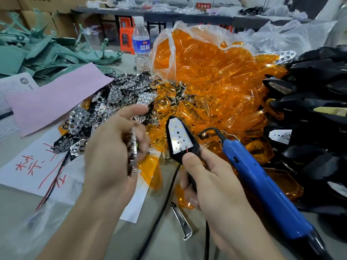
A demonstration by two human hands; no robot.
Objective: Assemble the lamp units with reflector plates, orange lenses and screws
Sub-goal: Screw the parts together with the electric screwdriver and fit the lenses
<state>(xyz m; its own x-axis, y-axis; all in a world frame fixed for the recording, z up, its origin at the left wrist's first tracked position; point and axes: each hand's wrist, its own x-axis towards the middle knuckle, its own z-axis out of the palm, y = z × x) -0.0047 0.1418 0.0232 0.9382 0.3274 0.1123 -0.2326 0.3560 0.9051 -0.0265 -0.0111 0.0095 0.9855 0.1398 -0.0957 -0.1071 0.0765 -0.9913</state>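
Note:
My right hand (pixel 208 177) grips a black lamp unit (pixel 180 136) by its stem, its white LED board facing up. My left hand (pixel 114 147), blurred, holds a chrome reflector plate (pixel 133 152) edge-on between curled fingers, just left of the lamp. A heap of chrome reflector plates (pixel 112 102) lies behind my left hand. Orange lenses (pixel 216 87) spill from a clear bag in the middle, and some lie under my hands. A blue electric screwdriver (pixel 262 184) lies to the right of my right hand.
Black lamp housings (pixel 315 113) pile up at the right. A water bottle (pixel 141 44) stands behind the lenses. Pink paper (pixel 56 98) and white sheets with red writing (pixel 33 166) lie at the left. Green plastic parts (pixel 37 53) lie far left. A black cable (pixel 159 212) crosses the table front.

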